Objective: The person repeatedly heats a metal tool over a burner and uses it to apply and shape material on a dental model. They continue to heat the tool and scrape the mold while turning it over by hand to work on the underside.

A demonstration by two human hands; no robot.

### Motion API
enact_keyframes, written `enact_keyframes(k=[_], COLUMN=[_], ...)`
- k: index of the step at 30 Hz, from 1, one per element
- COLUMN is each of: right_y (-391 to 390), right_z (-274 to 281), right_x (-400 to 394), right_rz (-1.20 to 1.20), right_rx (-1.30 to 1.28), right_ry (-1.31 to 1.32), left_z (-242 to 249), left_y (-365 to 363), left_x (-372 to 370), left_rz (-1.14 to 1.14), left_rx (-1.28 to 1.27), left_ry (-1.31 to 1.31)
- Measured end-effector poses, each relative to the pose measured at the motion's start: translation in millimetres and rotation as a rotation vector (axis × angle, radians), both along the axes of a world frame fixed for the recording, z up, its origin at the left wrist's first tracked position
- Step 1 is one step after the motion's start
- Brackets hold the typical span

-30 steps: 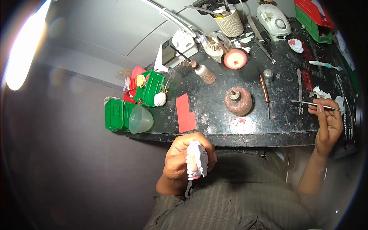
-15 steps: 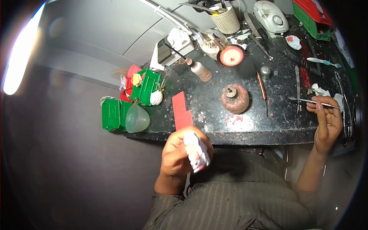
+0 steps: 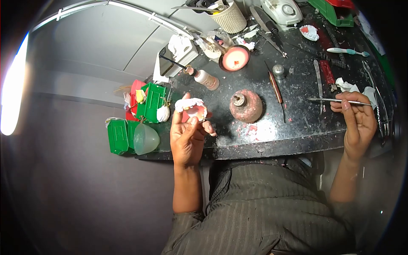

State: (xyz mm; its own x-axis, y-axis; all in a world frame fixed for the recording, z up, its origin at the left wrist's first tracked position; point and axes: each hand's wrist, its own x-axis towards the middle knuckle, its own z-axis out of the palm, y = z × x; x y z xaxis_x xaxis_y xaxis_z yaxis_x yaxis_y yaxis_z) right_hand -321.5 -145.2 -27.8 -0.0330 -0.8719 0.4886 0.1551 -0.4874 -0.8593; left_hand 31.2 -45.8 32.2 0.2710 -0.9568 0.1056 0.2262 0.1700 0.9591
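My left hand (image 3: 188, 138) grips a white and pink dental model (image 3: 192, 109) between thumb and fingers, raised over the table's front edge, with its pink inner curve facing the camera. Over the right side of the table, my right hand (image 3: 356, 117) holds a thin metal tool (image 3: 340, 100) between thumb and fingertips, its flat tip pointing left. A round pink-speckled burner bottle (image 3: 246, 107) stands between the two hands. Pink scraps (image 3: 251, 131) lie in front of it.
Green boxes (image 3: 118, 137) and a translucent cup (image 3: 146, 139) stand at the left edge. Behind are a small bottle (image 3: 207, 80), a pink wax dish (image 3: 235, 58) and a tool cup (image 3: 230, 18). A red-handled carver (image 3: 276, 90) and a knife (image 3: 318, 80) lie right of centre.
My left hand has moved up and slightly left and turned, so the model's inner side now shows. The whole view has shifted. My right hand keeps its hold on the tool.
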Motion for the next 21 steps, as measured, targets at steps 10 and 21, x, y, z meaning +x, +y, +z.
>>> enact_keyframes(k=[10,21], right_y=[0.0,0.3], right_z=[-1.0,-0.1], right_x=[-0.5,0.4], right_rz=[0.006,0.007], right_rx=[-0.008,-0.006], right_ry=[0.011,0.005], left_z=[-8.1,-13.5], left_y=[5.0,0.6], left_x=[4.7,13.2], left_rz=[-0.211,-0.197], left_rx=[-0.033,-0.124], left_ry=[0.314,0.196])
